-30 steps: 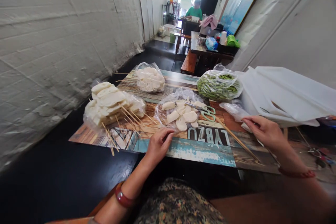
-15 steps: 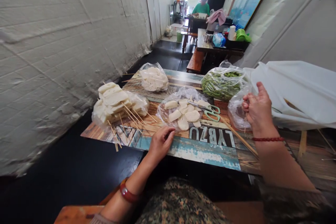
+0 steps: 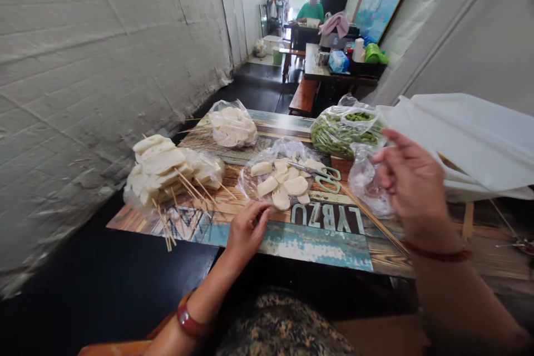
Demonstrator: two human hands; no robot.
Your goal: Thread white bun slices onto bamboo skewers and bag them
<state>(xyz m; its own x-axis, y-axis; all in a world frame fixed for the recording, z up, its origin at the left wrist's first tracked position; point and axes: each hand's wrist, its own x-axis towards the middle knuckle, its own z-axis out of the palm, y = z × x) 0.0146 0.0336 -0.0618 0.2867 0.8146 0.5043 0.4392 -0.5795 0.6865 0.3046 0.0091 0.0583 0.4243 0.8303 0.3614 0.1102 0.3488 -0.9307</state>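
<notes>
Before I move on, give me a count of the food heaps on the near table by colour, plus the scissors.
Pale heaps: 3 (left heap, far heap, middle heap)
Green heap: 1
Scissors, one pair: 1
Total: 5

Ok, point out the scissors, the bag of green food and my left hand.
Scissors [image 3: 315,170]: head view, around the pivot, between blades and green handles.
Bag of green food [image 3: 337,132]: head view, middle of its side.
Left hand [image 3: 245,229]: head view, back of the hand.
</notes>
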